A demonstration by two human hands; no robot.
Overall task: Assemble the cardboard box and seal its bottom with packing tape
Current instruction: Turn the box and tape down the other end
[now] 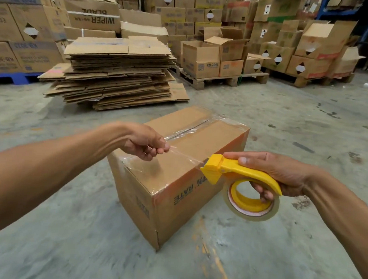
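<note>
A brown cardboard box (189, 182) stands on the concrete floor with its flaps folded shut on top and its printing upside down. Clear tape lies along the centre seam and over the near edge. My left hand (145, 142) hovers above the box's near top and pinches the free end of a clear tape strip (184, 156). That strip stretches rightward to a yellow tape dispenser (241, 174), which carries a tape roll (251, 201). My right hand (277, 173) grips the dispenser's handle just right of the box.
A tall stack of flattened cardboard boxes (118, 72) lies on the floor behind the box. Wooden pallets (220, 78) loaded with cartons stand at the back right, and stacked cartons (24, 35) fill the back left. Bare concrete floor (67, 240) surrounds the box.
</note>
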